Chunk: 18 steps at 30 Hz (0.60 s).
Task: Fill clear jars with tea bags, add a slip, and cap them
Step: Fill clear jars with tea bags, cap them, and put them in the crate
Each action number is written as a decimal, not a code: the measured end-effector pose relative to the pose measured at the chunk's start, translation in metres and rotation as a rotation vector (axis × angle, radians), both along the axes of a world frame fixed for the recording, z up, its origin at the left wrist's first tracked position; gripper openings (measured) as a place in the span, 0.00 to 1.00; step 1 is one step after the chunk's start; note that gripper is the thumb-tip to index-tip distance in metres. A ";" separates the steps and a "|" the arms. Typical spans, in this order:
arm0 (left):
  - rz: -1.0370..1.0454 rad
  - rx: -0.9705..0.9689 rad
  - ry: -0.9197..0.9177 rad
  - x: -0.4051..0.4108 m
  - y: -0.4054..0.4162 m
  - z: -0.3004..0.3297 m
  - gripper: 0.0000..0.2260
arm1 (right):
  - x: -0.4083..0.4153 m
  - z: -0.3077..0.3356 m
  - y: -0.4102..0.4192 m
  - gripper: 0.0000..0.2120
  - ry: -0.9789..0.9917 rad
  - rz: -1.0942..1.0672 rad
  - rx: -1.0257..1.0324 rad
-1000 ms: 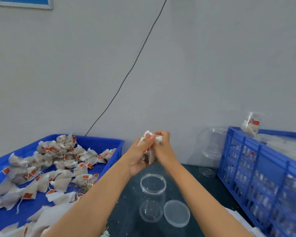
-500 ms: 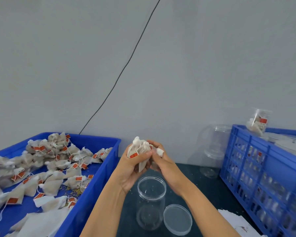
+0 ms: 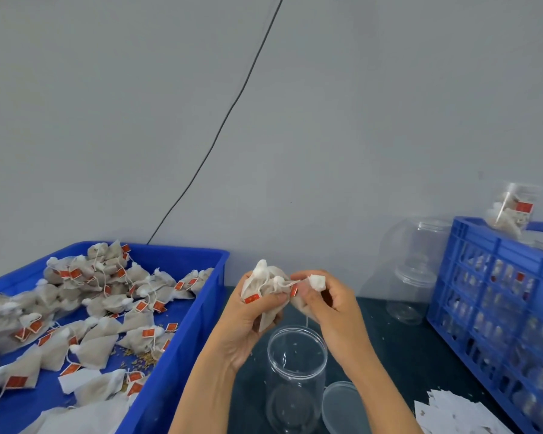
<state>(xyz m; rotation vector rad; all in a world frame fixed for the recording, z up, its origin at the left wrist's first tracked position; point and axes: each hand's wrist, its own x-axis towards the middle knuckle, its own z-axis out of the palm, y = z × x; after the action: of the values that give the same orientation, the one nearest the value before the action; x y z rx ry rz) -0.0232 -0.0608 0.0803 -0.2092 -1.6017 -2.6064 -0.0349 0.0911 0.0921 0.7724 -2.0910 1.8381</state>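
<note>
dark tabletop [image 3: 398, 349], grey wall [image 3: 358, 120], black cable [image 3: 232, 111]

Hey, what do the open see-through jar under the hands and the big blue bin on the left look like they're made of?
The open round clear jar looks like thin, glossy transparent plastic: the dark table shows through its wall, though glass can't be ruled out. The large blue bin of tea bags looks like moulded opaque plastic with a smooth, slightly shiny rounded rim.

The tea bags [image 3: 107, 308] are light brown with white tops and little red tags, and they lie in a bright blue tray [image 3: 182, 355]. The jar [image 3: 295, 380] is see-through, the crate [image 3: 496, 308] is blue, and the paper slips [image 3: 455, 415] are white on a dark table [image 3: 395, 355].
</note>
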 end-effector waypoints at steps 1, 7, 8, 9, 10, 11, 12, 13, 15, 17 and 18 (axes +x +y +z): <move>0.022 -0.010 -0.017 -0.001 -0.002 -0.003 0.29 | -0.001 -0.002 0.003 0.04 0.004 -0.042 0.005; 0.082 -0.025 -0.035 -0.001 -0.001 -0.018 0.28 | -0.002 -0.012 0.016 0.04 -0.056 -0.170 0.241; 0.108 -0.032 -0.026 -0.002 0.002 -0.017 0.28 | -0.001 -0.011 0.016 0.05 -0.060 -0.177 0.292; 0.141 -0.042 -0.015 -0.001 0.005 -0.016 0.27 | -0.001 -0.011 0.015 0.05 -0.066 -0.182 0.345; 0.172 -0.048 -0.003 -0.001 0.007 -0.014 0.26 | 0.000 -0.011 0.015 0.05 -0.074 -0.186 0.398; 0.195 -0.049 0.009 -0.001 0.007 -0.013 0.25 | 0.001 -0.011 0.015 0.05 -0.081 -0.187 0.452; 0.206 -0.049 0.020 -0.001 0.008 -0.011 0.24 | 0.001 -0.012 0.015 0.05 -0.085 -0.187 0.506; 0.206 -0.049 0.027 -0.001 0.008 -0.010 0.24 | 0.002 -0.012 0.015 0.05 -0.085 -0.187 0.548; 0.167 -0.026 0.033 0.002 0.008 -0.007 0.25 | 0.003 -0.009 0.015 0.08 -0.076 -0.186 0.543; 0.095 0.036 0.026 0.005 0.012 -0.006 0.23 | 0.005 -0.004 0.015 0.11 -0.048 -0.197 0.423; 0.058 0.070 0.022 0.005 0.014 -0.006 0.21 | 0.005 -0.002 0.015 0.12 -0.030 -0.200 0.347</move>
<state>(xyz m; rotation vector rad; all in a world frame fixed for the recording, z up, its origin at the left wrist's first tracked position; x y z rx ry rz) -0.0179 -0.0473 0.0747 -0.1840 -1.4846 -2.6018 -0.0294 0.1059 0.0902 0.5831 -2.4433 1.4124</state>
